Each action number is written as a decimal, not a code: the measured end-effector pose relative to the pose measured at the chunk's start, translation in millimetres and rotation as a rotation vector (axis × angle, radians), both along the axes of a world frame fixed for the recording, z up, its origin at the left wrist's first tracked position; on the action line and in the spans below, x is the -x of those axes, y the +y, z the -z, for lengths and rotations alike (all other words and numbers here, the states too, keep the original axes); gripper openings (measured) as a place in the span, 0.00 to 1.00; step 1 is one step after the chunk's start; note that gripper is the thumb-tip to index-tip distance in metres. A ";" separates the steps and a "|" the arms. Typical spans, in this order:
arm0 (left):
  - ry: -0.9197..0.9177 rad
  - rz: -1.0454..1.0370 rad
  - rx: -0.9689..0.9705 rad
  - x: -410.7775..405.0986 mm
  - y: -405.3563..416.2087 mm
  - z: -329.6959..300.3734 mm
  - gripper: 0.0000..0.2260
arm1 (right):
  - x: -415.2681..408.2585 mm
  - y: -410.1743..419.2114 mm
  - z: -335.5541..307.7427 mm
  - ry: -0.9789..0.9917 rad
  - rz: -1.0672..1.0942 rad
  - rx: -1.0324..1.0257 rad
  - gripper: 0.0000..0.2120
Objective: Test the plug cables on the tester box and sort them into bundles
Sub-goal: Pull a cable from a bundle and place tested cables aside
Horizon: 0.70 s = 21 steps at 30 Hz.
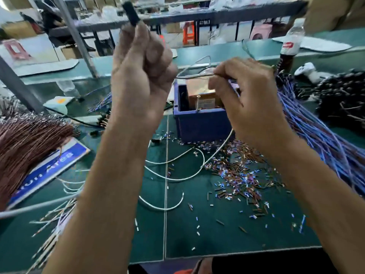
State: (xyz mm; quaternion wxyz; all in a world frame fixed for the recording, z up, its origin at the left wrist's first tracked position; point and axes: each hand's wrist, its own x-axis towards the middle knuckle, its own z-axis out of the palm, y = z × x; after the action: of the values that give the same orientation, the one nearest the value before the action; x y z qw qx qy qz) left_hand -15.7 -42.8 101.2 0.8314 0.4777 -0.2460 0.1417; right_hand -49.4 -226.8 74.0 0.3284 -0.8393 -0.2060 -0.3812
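The left hand (141, 76) was raised well above the blue tester box (199, 123), its fingers curled tight around a black plug (130, 12) that stuck up out of the top of the fist. The right hand (245, 99) hovered just over the box's right rim, thumb and forefinger pinched narrowly on a thin white cable (194, 76) that ran leftward from the fingertips across the box's open top toward the left hand. Whether this cable joined the black plug could not be told, as the fist hid that stretch. Below the right hand a white cable dropped past the box's right side and looped over the green mat (217, 224) in front of the box. More loose white cable pieces (164, 206) lay on the mat nearer the person than the box. A scatter of small cut wire bits (239, 173) spread in front and to the right of the box. Right of the box ran a thick bundle of blue wires (316, 135), and beyond it a heap of black cables (341, 99). Far left of the box lay a bundle of brown wires (29, 139), partly over a blue sign (57, 165). Behind and right of the box stood a plastic bottle (292, 42)
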 end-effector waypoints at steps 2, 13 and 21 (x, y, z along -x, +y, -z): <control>-0.083 -0.181 -0.179 7.1 -18.4 16.0 0.05 | -6.7 -24.7 -0.1 0.176 -0.128 0.035 0.10; -0.447 -0.456 -1.174 5.4 -58.8 113.6 0.13 | -37.5 -80.4 72.5 0.496 -0.299 -0.088 0.04; -0.364 -0.418 -1.311 -5.2 -45.8 145.4 0.07 | -37.9 -68.7 125.0 0.651 -0.324 -0.358 0.04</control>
State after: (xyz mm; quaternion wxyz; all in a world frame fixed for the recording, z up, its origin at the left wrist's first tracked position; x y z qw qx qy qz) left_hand -10.5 -88.6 -44.2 0.2736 0.8855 -0.3188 0.1986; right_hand -11.5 -295.6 -51.0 0.5734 -0.8022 -0.1512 -0.0689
